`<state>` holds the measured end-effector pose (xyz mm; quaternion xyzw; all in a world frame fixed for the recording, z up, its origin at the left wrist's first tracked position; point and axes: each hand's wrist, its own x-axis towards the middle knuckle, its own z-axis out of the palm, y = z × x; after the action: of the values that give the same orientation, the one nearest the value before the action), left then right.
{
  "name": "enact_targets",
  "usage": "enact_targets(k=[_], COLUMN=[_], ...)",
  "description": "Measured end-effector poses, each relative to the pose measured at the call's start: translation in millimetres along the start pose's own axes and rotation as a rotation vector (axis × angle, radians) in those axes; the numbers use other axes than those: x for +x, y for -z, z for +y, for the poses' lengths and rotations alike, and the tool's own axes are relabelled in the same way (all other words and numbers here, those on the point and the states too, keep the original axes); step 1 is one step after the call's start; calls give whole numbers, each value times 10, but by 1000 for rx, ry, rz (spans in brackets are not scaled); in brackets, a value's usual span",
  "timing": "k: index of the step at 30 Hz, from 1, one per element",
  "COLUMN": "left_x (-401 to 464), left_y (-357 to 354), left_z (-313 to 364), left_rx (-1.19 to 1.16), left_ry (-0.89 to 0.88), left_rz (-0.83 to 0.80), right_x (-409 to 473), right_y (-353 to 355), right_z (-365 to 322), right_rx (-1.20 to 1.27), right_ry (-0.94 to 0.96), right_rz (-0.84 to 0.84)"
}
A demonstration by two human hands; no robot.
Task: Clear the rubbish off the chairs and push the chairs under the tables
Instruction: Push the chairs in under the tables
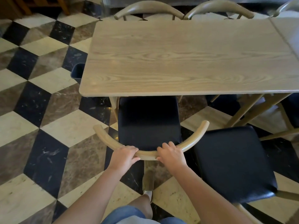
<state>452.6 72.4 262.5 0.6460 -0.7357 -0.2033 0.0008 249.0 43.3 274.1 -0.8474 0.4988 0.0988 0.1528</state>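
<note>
A wooden chair with a dark blue seat (148, 120) stands in front of me, its front edge under the light wooden table (178, 59). My left hand (124, 156) and my right hand (172, 155) both grip its curved wooden backrest (147, 153), side by side near the middle. No rubbish shows on this seat. A second chair with a dark blue seat (233, 162) stands to the right, pulled out from the table, its seat bare.
A dark bin (78, 72) sits on the floor at the table's left end. Two chair backs (148, 8) line the far side. Another table (289, 29) joins on the right. The checkered floor (40, 110) lies open to the left.
</note>
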Motion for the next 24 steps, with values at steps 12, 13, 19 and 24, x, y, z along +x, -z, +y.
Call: enact_targets(k=[12, 13, 19, 24], left_x=[897, 924, 918, 866], left_y=[419, 429, 453, 419], left_z=[-453, -481, -518, -480], left_rx=[10, 15, 54, -5], left_ry=[-64, -81, -160, -92], left_rz=[49, 47, 85, 67], right_x=[966, 996, 996, 981], right_y=[395, 406, 408, 424], right_z=[127, 137, 148, 119], right_rx=[-4, -9, -12, -32], right_ry=[-18, -9, 5, -17], right_rz=[9, 1, -21, -21])
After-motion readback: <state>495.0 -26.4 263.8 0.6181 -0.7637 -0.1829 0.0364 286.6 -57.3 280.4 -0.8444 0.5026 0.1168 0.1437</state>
